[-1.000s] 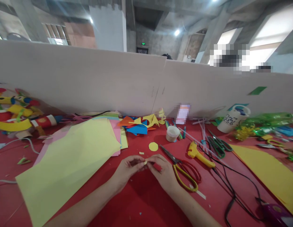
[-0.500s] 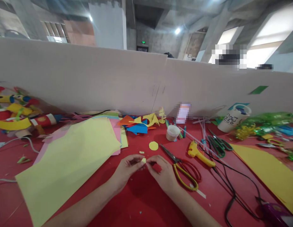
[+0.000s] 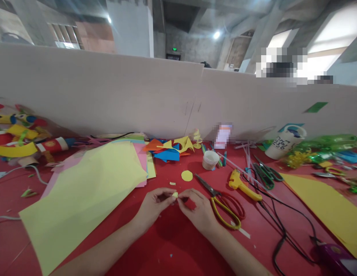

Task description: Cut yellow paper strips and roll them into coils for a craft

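Observation:
Both my hands meet over the red table (image 3: 172, 245) just in front of me. My left hand (image 3: 154, 207) and my right hand (image 3: 197, 211) pinch a tiny yellow paper piece (image 3: 175, 194) between their fingertips. A yellow paper disc (image 3: 187, 175) lies a little beyond them. Yellow-handled scissors (image 3: 223, 205) rest just right of my right hand, blades pointing away.
A large yellow sheet (image 3: 83, 195) over pink sheets lies at the left. A yellow glue gun (image 3: 242, 185) with black cable, green scissors (image 3: 265, 175), a small white cup (image 3: 210, 159), coloured paper scraps (image 3: 168, 150) and another yellow sheet (image 3: 325, 207) lie around. A white partition (image 3: 138, 99) stands behind.
The hands stay together on the small yellow piece; the fingers have shifted slightly, and the view has tilted down a little.

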`<state>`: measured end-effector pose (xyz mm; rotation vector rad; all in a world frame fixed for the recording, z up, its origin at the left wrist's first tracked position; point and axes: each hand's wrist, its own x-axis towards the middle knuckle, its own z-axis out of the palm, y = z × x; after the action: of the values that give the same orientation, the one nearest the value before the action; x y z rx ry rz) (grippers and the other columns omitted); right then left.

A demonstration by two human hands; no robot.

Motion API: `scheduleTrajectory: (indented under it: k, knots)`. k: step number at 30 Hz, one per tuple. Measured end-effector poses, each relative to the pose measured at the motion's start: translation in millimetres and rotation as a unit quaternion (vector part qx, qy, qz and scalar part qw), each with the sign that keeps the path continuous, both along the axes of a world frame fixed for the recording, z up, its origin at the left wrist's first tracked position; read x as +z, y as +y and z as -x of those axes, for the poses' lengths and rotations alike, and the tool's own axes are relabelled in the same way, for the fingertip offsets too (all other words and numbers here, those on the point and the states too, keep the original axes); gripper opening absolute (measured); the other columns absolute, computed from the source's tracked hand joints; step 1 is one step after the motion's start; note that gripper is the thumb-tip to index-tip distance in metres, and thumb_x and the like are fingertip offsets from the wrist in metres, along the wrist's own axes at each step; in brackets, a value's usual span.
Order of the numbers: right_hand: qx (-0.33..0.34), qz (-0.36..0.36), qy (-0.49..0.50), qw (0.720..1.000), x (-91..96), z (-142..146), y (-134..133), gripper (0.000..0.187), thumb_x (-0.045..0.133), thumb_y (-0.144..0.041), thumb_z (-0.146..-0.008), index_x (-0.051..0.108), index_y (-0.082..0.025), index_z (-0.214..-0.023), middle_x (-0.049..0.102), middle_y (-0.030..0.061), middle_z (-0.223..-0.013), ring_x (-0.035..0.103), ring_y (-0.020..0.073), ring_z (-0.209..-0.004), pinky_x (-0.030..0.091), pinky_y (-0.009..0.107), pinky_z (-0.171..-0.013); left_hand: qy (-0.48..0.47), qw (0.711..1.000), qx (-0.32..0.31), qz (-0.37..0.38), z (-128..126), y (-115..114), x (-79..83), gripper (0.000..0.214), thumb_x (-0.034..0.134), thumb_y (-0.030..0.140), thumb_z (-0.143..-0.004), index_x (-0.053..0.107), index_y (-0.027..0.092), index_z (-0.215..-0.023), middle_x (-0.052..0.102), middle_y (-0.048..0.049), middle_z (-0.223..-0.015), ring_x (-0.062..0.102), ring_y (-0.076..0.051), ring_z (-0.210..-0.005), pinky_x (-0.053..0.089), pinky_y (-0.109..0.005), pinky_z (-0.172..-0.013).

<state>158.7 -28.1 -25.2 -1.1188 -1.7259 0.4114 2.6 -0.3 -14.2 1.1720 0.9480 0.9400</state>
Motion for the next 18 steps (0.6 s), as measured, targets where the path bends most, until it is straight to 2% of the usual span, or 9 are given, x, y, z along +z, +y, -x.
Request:
scheduleTrajectory:
  k: [7, 13, 18]
  knots:
    - [-0.023, -0.015, -0.038, 0.999, 1.1, 2.3, -1.1, 0.012, 0.05, -0.009, -0.071, 0.055, -0.019, -0.071, 0.058, 0.0015, -0.064, 0.056, 0.0134, -0.06, 0.047, 0.024, -0.059, -0.002, 1.0, -0.008, -0.019, -1.0, -0.4, -4.4, 0.019, 0.072, 0.027, -0.061, 0.069, 0.019, -0.078, 0.07, -0.0026, -0.075, 0.062, -0.017, -0.073, 0.048, -0.029, -0.072]
    - [-0.051, -0.056, -0.125, 0.989, 1.5, 1.8, -0.9, 0.012, 0.048, -0.01, -0.071, 0.053, -0.02, -0.068, 0.056, 0.0015, -0.062, 0.053, 0.0145, -0.059, 0.045, 0.025, -0.057, -0.001, 1.0, -0.024, -0.014, -1.3, -0.4, -8.1, 0.021, 0.071, 0.025, -0.061, 0.069, 0.018, -0.08, 0.07, -0.0043, -0.078, 0.063, -0.018, -0.075, 0.048, -0.031, -0.074]
    - [-0.035, -0.022, -0.081, 0.996, -1.0, -0.1, 0.2, 0.012, 0.047, -0.011, -0.074, 0.054, -0.02, -0.075, 0.057, 0.0022, -0.068, 0.054, 0.0143, -0.064, 0.047, 0.025, -0.062, 0.011, 1.0, -0.014, -0.017, -0.7, 1.4, -6.6, 0.024, 0.071, 0.025, -0.062, 0.069, 0.019, -0.085, 0.07, -0.0041, -0.08, 0.062, -0.018, -0.077, 0.048, -0.032, -0.076]
